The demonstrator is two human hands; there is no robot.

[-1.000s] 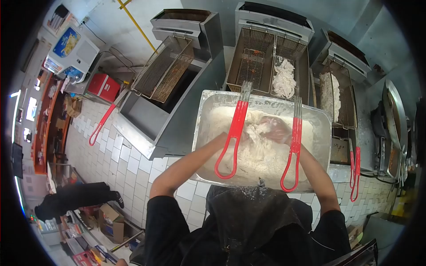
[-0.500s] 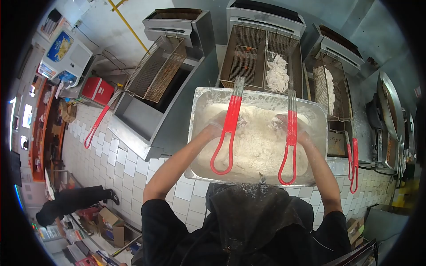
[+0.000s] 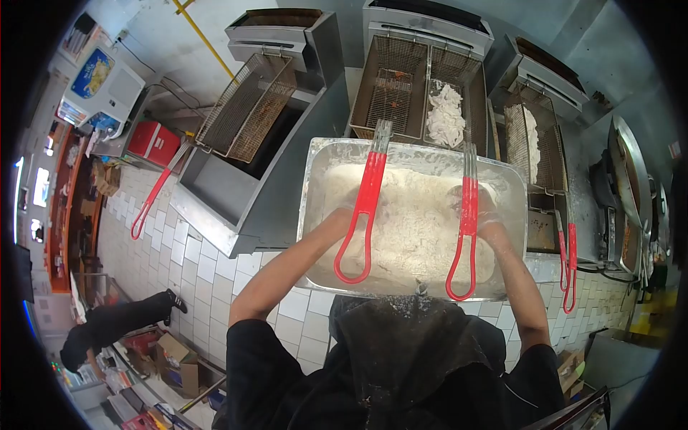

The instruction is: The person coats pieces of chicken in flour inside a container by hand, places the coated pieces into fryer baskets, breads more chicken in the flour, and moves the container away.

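Observation:
A large metal tray [image 3: 307,215] filled with pale flour [image 3: 408,229] stands in front of me. My left hand [image 3: 352,199] is in the flour at the left, partly hidden behind a red basket handle [image 3: 370,186]. On the right, my right hand [image 3: 484,203] is in the flour, partly covered by a second red handle [image 3: 469,204]. The fingers of both hands are hidden by flour and handles. White coated pieces [image 3: 446,118] lie in the right half of the middle fryer, in a wire basket [image 3: 469,79].
An empty wire basket [image 3: 244,107] hangs over the left fryer. Another basket [image 3: 550,143] with white pieces is at the right. A red box [image 3: 154,143] and a white container [image 3: 100,89] are at the left. A person in black [image 3: 122,320] is at the lower left.
My hands were together over a clump of flour-coated material in the middle; they have moved apart to the left and right sides of the tray. The view has shifted slightly.

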